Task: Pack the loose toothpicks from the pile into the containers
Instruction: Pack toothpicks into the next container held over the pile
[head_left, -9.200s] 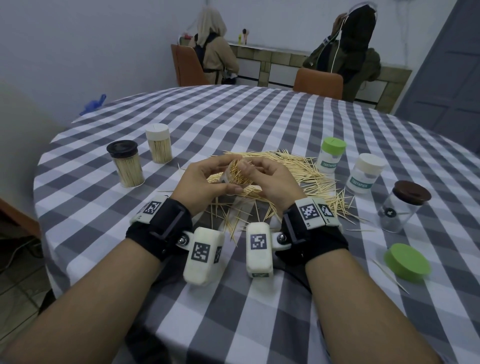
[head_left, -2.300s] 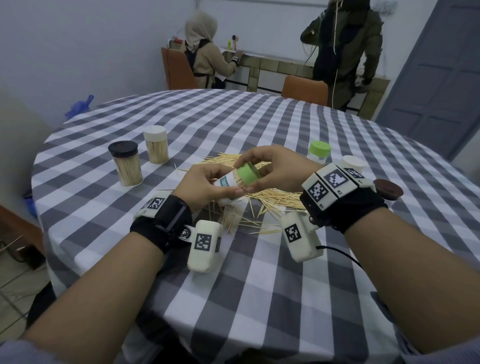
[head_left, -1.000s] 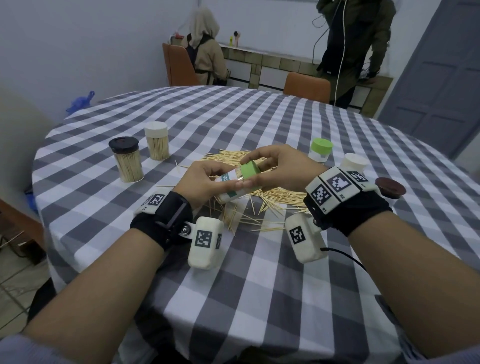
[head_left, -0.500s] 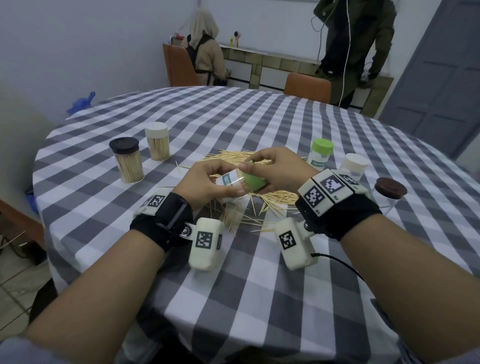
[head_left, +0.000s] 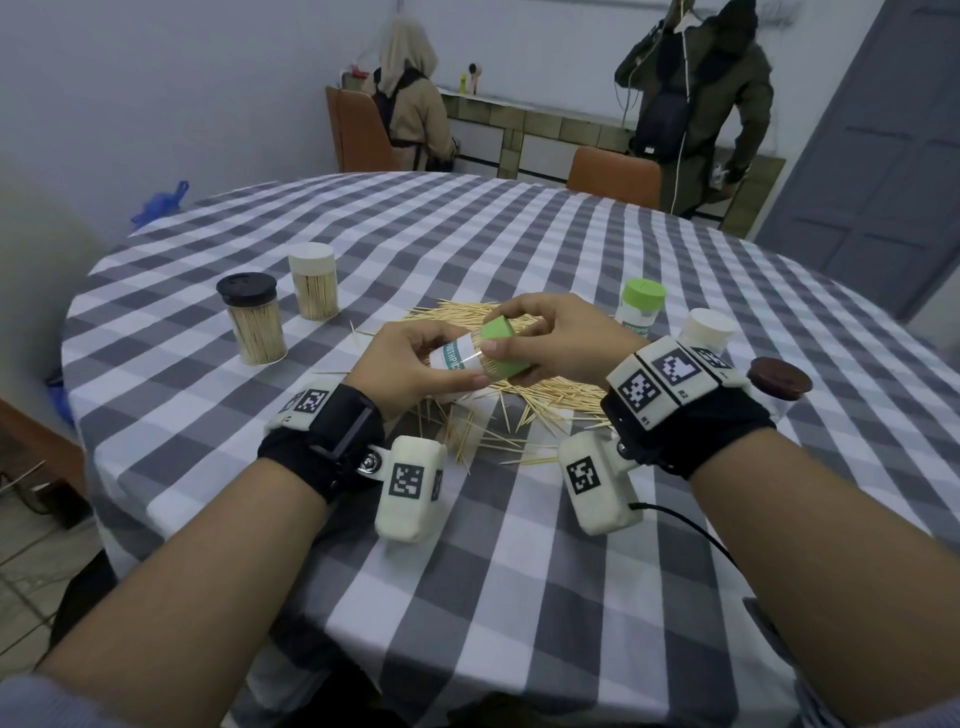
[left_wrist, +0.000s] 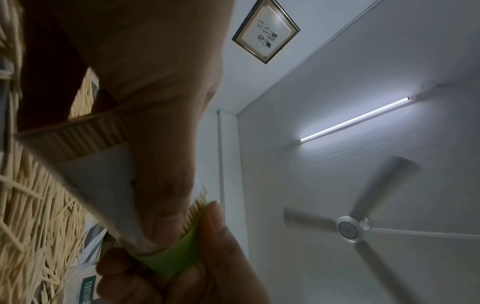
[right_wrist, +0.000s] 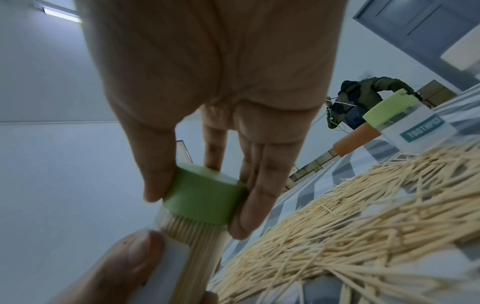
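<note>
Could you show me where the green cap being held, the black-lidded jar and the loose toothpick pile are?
green cap (right_wrist: 201, 198), right wrist view, on its side wall.
black-lidded jar (head_left: 257, 332), head view, on its clear body.
toothpick pile (right_wrist: 363, 201), right wrist view, mid-heap.

Open checked surface (head_left: 519, 597) at 6 o'clock, wide room to pass. Toothpick pile (head_left: 550, 395) in the middle. Two full jars (head_left: 283, 312) standing at 10 o'clock. Three more jars (head_left: 696, 332) crowded at 2 o'clock, blocking that side.
</note>
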